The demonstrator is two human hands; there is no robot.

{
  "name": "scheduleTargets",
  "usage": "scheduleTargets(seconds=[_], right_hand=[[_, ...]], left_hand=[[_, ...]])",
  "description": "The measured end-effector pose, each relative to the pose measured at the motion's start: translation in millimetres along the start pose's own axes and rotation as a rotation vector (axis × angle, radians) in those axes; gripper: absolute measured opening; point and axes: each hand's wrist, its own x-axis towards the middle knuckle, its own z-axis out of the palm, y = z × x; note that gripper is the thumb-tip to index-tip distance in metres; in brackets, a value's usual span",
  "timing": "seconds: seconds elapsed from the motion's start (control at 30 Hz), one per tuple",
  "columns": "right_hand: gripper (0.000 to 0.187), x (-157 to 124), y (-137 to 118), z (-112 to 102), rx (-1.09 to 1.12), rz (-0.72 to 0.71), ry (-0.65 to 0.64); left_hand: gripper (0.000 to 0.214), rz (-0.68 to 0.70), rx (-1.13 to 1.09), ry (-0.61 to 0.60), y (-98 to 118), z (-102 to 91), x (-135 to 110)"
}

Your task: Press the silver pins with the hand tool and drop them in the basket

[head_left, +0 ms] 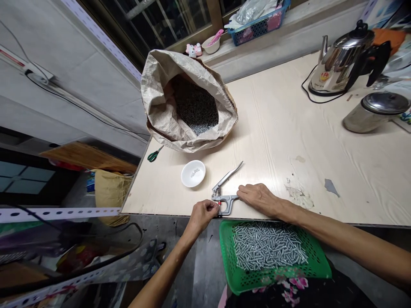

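Observation:
A grey metal hand press [226, 204] with a spring, a red part and a long raised lever [228, 176] lies at the table's front edge. My left hand [204, 214] is closed in a pinch at the press's jaw, beside the red part; what is between the fingertips is too small to make out. On the other side, my right hand [258, 199] has its fingers curled onto the end of the press's grey body. Behind the press sits a small white bowl [193, 173] with a few small pale pieces inside. Below the table edge, a green basket [227, 256] holds many silvery screw-like pieces [269, 246].
A large open sack [157, 98] of dark and silvery small parts stands at the back. Green-handled scissors [154, 155] lie at the left edge. A steel kettle [340, 64] and a lidded metal canister [369, 113] stand right. A blue basket [260, 28] sits on the sill.

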Motion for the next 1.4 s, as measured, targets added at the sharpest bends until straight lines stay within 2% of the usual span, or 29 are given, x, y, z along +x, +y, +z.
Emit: scheduleTargets(seconds=[0.33, 0.47, 0.6, 0.67, 0.8, 0.9, 1.07, 1.27, 1.4], right_hand=[[0.015, 1, 2, 2, 0.071, 0.048, 0.005], [0.014, 3, 3, 5, 0.083, 0.069, 0.011], [0.008, 2, 5, -2, 0.112, 0.081, -0.011], [0.025, 1, 10, -7, 0.124, 0.087, 0.028], [0.086, 6, 31, -12, 0.104, 0.130, 0.084], [0.101, 14, 47, -11, 0.111, 0.104, 0.003], [0.096, 24, 52, -18, 0.122, 0.058, -0.065], [0.076, 25, 43, -26, 0.110, 0.065, -0.054], [0.058, 23, 37, -28, 0.088, 0.082, -0.059]], left_hand=[[0.026, -0.151, -0.163, -0.155, -1, -2.4, 10], [0.027, -0.168, -0.197, -0.146, 0, -1.2, 10], [0.028, -0.183, -0.196, -0.121, 0, -0.5, 8], [0.029, -0.192, -0.202, -0.116, 1, -0.2, 7], [0.028, -0.192, -0.206, -0.101, 1, 0.2, 5], [0.028, -0.162, -0.180, -0.108, 1, 0.2, 4], [0.032, -0.166, -0.166, -0.099, -1, 1.3, 4], [0.030, -0.170, -0.198, -0.089, -6, 4.0, 7], [0.031, -0.171, -0.144, -0.090, -7, 2.7, 6]])
